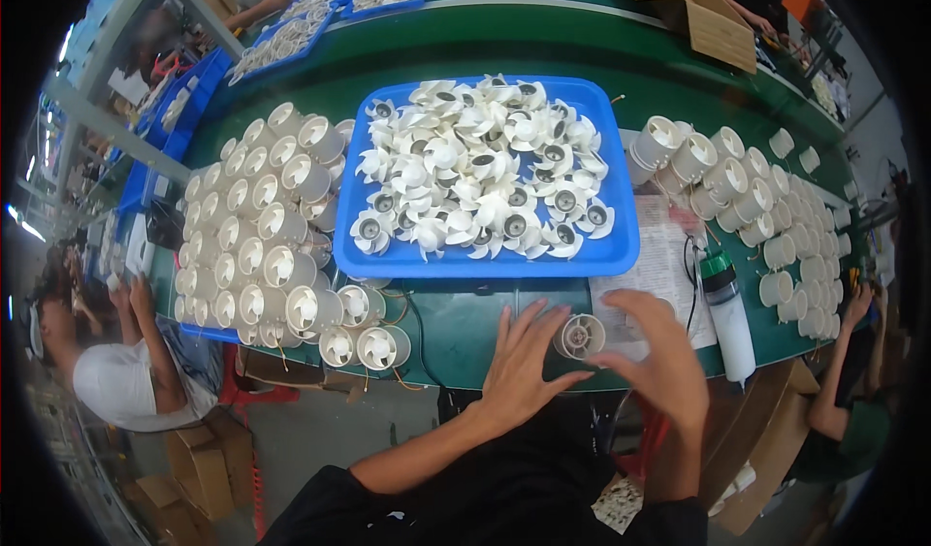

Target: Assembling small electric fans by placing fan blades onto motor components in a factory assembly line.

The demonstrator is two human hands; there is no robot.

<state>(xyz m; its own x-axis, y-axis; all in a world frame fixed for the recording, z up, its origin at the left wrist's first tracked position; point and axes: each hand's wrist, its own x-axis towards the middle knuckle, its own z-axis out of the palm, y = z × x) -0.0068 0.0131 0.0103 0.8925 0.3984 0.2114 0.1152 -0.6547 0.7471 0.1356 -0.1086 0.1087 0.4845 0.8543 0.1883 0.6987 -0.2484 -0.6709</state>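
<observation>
Nearest the head camera, the person's two bare forearms rise from the lower edge toward a green work table point(543, 51). Left hand point(519, 367) lies flat on the table edge, fingers spread wide and holding nothing, its fingertips just beside a small round white plastic fan housing point(580, 337). Right hand point(659, 352) curves over that housing from the other side, fingers loosely bent and open; whether they touch it cannot be told. The housing sits on the table between both hands, its open face toward the camera. Behind it stands a blue plastic tray point(621, 250) heaped with white plastic fan impellers point(480, 168). Stacked white cylindrical housings point(267, 245) fill the left side, more of them point(766, 207) the right. A white bottle with a green cap point(727, 313) lies near the right hand.
</observation>
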